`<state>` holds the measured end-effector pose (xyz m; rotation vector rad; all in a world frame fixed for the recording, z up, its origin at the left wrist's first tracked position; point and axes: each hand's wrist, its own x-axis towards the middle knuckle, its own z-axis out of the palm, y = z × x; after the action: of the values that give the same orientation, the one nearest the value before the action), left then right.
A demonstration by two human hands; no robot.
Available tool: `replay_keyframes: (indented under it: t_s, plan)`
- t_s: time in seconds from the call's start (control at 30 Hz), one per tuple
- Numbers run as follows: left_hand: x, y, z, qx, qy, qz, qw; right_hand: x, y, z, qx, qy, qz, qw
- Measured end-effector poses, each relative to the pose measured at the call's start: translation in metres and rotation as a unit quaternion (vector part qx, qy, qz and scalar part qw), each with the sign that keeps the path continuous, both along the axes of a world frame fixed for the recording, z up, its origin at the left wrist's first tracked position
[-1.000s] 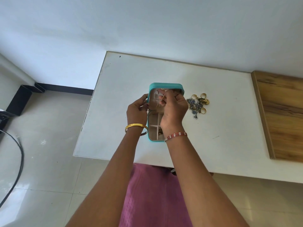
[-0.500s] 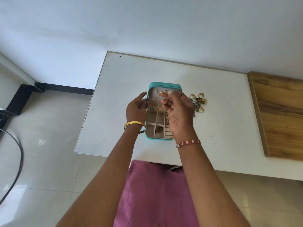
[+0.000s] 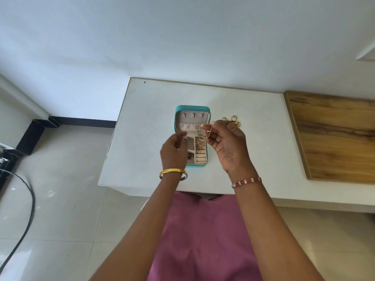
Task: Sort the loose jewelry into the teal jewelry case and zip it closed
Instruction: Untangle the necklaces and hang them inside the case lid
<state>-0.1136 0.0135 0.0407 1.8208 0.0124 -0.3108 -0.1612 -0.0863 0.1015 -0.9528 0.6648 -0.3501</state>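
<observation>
The right hand (image 3: 227, 142) has lifted away from the lid of the teal jewelry case (image 3: 191, 138), pinching a gold chain (image 3: 205, 131); left hand (image 3: 174, 149) loose, holding nothing. Hooking seems unfinished.

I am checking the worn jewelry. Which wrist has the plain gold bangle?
The left wrist: its gold bangle is one smooth band, while the right wrist wears a thin red and white bracelet.
</observation>
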Motion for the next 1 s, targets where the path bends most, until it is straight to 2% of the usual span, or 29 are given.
replay_keyframes:
  t_s: [0.17,0.23,0.33,0.43,0.53,0.7,1.0]
  plan:
    - [-0.025,-0.023,0.003,-0.057,0.057,-0.165,0.983,-0.019,-0.013,-0.01,-0.098,0.045,0.008,0.994]
    - [-0.03,-0.03,-0.002,-0.065,0.077,-0.171,0.98,-0.027,-0.026,-0.018,-0.194,0.093,0.005,0.977]
    - [-0.031,-0.037,-0.01,-0.05,0.103,-0.144,0.983,-0.039,-0.049,-0.033,-0.337,0.176,-0.004,0.925]
    - [-0.031,-0.042,-0.014,-0.024,0.123,-0.138,0.983,-0.048,-0.063,-0.05,-0.411,0.221,0.01,0.884]
    - [-0.035,-0.049,-0.018,0.017,0.105,-0.137,0.985,-0.052,-0.072,-0.065,-0.458,0.241,0.022,0.855]
    - [-0.039,-0.06,-0.026,0.076,0.049,-0.114,0.989,-0.058,-0.082,-0.075,-0.496,0.267,-0.01,0.826]
    - [-0.052,-0.079,-0.016,0.179,-0.021,-0.225,0.958,-0.053,-0.073,-0.09,-0.431,0.268,0.041,0.861]
